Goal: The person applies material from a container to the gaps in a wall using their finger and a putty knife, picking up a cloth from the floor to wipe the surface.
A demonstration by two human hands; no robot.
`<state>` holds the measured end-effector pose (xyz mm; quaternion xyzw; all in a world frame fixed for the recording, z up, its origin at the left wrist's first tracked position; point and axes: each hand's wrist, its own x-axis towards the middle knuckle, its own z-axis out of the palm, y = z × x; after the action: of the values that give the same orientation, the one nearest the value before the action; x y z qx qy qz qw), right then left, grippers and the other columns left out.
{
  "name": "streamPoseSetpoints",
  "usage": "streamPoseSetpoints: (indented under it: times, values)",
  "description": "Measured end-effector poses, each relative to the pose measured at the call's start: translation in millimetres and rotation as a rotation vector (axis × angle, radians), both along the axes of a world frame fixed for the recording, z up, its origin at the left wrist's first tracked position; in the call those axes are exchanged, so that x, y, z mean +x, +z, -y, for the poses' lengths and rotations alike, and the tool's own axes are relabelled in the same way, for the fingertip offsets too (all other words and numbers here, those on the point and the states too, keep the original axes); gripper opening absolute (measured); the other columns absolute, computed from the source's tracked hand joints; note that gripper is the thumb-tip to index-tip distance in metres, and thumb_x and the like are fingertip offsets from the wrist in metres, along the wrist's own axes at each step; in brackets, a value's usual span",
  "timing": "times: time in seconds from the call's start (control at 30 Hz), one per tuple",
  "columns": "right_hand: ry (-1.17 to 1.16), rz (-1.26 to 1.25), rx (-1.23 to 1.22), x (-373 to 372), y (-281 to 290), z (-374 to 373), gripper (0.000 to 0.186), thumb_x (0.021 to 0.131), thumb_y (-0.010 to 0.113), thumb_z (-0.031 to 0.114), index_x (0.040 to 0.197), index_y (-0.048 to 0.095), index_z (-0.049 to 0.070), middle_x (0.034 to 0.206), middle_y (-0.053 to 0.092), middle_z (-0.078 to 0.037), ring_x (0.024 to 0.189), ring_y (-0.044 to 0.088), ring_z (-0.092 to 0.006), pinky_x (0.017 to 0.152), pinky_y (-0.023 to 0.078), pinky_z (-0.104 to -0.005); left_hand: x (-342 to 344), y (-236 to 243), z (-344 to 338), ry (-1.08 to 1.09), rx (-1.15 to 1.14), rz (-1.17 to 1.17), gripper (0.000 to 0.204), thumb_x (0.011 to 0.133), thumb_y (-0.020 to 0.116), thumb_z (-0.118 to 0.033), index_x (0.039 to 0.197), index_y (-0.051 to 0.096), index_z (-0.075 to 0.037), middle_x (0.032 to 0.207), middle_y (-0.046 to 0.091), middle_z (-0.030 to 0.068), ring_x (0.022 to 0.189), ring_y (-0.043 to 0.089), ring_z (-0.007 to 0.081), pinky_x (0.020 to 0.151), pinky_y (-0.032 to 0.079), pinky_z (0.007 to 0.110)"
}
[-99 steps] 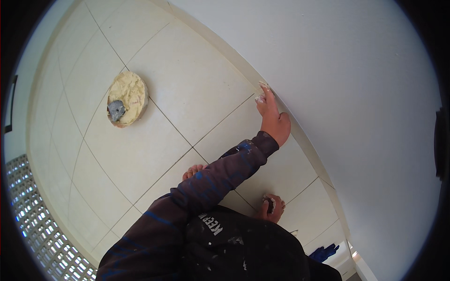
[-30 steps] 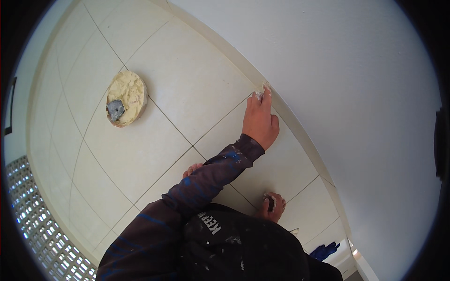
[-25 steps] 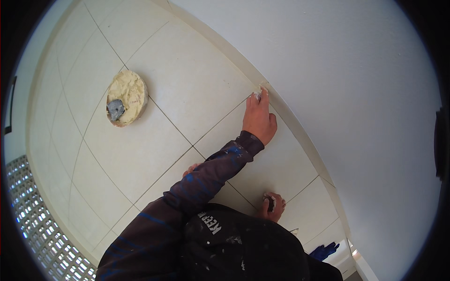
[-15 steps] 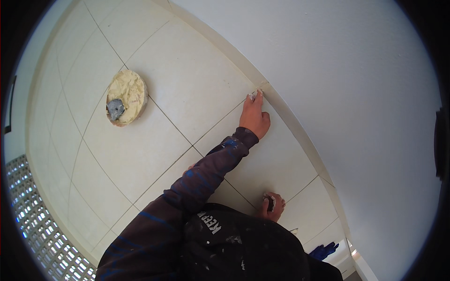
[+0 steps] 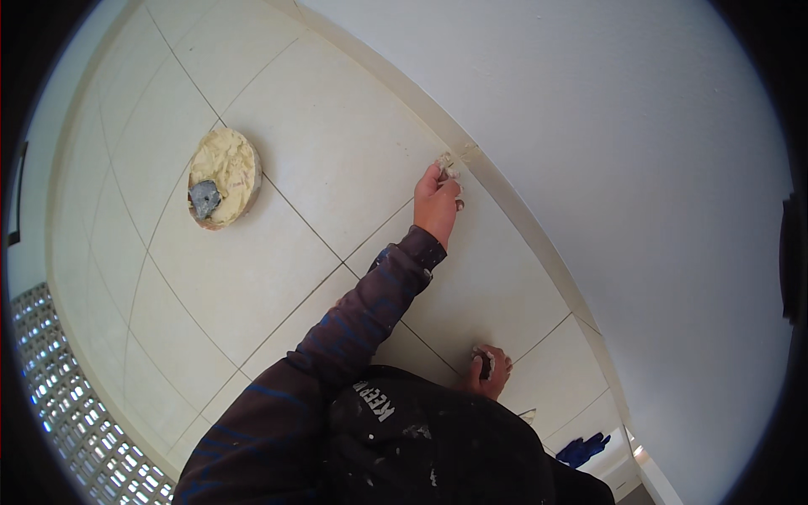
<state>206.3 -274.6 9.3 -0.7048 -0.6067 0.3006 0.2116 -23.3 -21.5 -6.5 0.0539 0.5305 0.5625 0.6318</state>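
Big stuff first: tile floor point(image 5: 269, 273) fills the view from 7 round to 12, pale wall point(image 5: 640, 185) owns 1 thru 4, and the skirting point(image 5: 522, 219) bends betw. the two. Grille point(image 5: 76, 404) out at 8, black cloth point(image 5: 471, 446) at approx 5 to 6, L sleeve point(image 5: 358, 316) slanting up from 7.

Tub point(image 5: 257, 181) sits on the tiles at 10, well apart from both hands, and it's loaded: cream putty point(image 5: 231, 156) in ridges right across, so plenty unused, I'd say. Now the L hand point(image 5: 438, 198), just past centre at 1, down near the foot of the skirting! Fingers drawn in and bunched, tips caked w/ putty; can't tell if they pinch a dab or are just smeared.

R hand point(image 5: 492, 370) at 5, low by the black cloth: fingers curled round a dark lump point(image 5: 483, 362), thumb over it, white crust on the knuckles. Blue thing, glove-like point(image 5: 582, 452), lies further out at 5. Small grey bit point(image 5: 204, 199) stuck in the putty on the tub's 8 o'clock side.

Tiniest, and it's the score: a patch point(image 5: 470, 152) on the skirting at 1, just beyond the L fingertips. Putty's on there, edges look rough, so prob. applied but not neat; smoothing seems left. Only patch I can make out; whether other spots need any, can't tell.
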Motion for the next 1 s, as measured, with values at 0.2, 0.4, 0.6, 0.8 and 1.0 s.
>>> streamPoseSetpoints:
  times: [0.2, 0.4, 0.6, 0.8, 1.0]
  values:
    - [0.001, -0.002, -0.009, -1.7, 3.2, -2.4, 0.019, 0.089, 0.064, 0.01, 0.106, 0.069, 0.004, 0.103, 0.068, -0.013, 0.097, 0.065, -0.0292, 0.088, 0.051, -0.0392, 3.8, 17.1, 0.4, -0.146, 0.249, -0.943, 0.06, 0.088, 0.049, 0.002, 0.147, 0.043, 0.008, 0.113, 0.054, 0.017, 0.098, 0.056, 0.0262, 0.078, 0.052, 0.035]
    - [0.028, -0.021, -0.002, 0.0, 2.3, -2.2, 0.02, 0.09, 0.063, 0.009, 0.108, 0.068, 0.003, 0.104, 0.068, -0.013, 0.097, 0.065, -0.0289, 0.088, 0.051, -0.039, 23.1, 41.7, 1.9, -0.383, 0.264, -1.311, 0.071, 0.085, 0.052, 0.004, 0.151, 0.03, 0.015, 0.124, 0.046, 0.0296, 0.113, 0.052, 0.0433, 0.085, 0.053, 0.046]
    - [0.036, -0.017, 0.005, 2.8, 0.3, -2.2, 0.02, 0.089, 0.063, 0.008, 0.108, 0.069, 0.003, 0.105, 0.068, -0.012, 0.097, 0.065, -0.0289, 0.087, 0.05, -0.039, 34.3, 13.8, -2.1, -0.41, 0.201, -1.253, 0.071, 0.085, 0.053, 0.003, 0.149, 0.027, 0.018, 0.125, 0.046, 0.0302, 0.116, 0.052, 0.0437, 0.097, 0.051, 0.047]
    - [0.041, 0.013, 0.009, 5.7, 1.2, -1.7, 0.021, 0.089, 0.064, 0.008, 0.108, 0.068, 0.004, 0.104, 0.068, -0.012, 0.097, 0.065, -0.0296, 0.086, 0.05, -0.0395, 27.9, 11.5, -9.3, -0.427, 0.171, -0.688, 0.075, 0.085, 0.049, 0.004, 0.154, 0.022, 0.016, 0.126, 0.048, 0.0293, 0.117, 0.053, 0.039, 0.101, 0.047, 0.044]
    - [0.063, 0.01, -0.002, -0.7, -1.2, -0.5, 0.02, 0.089, 0.064, 0.009, 0.108, 0.069, 0.004, 0.105, 0.068, -0.012, 0.097, 0.065, -0.0304, 0.088, 0.049, -0.0399, 26.4, -26.8, -4.2, -0.341, 0.22, -1.071, 0.073, 0.084, 0.051, 0.001, 0.153, 0.029, 0.014, 0.12, 0.052, 0.0283, 0.111, 0.057, 0.0381, 0.094, 0.05, 0.043]
